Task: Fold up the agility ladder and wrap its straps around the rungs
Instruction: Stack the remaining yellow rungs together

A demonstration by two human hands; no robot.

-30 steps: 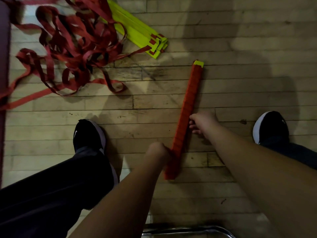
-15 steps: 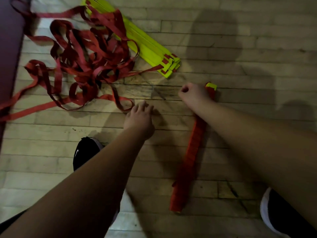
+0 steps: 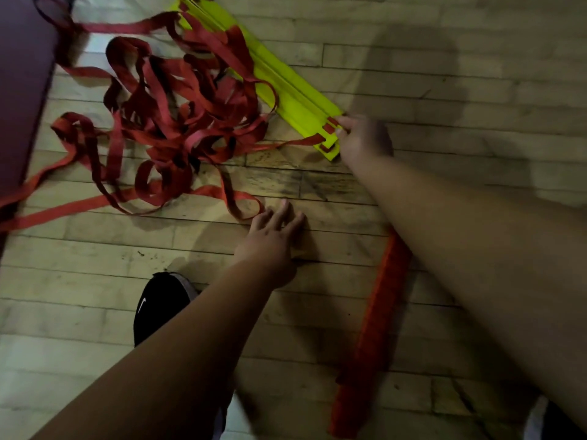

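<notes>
The step in hand seems to be the start of a second ladder. The right hand (image 3: 365, 139) holds the near end of the stack of yellow rungs (image 3: 295, 100) on the floor (image 3: 476, 74), its fingers (image 3: 342, 122) curled on it. The left hand (image 3: 273, 239) rests flat on the boards with fingers straight, holding nothing. The red straps (image 3: 178, 128) lie in a loose tangle beside the rungs, not yet wrapped. One wrapped ladder (image 3: 374, 328) lies near, partly hidden under the right arm. Next, I think, the stack must be squared and a free strap end found. No container is in view.
</notes>
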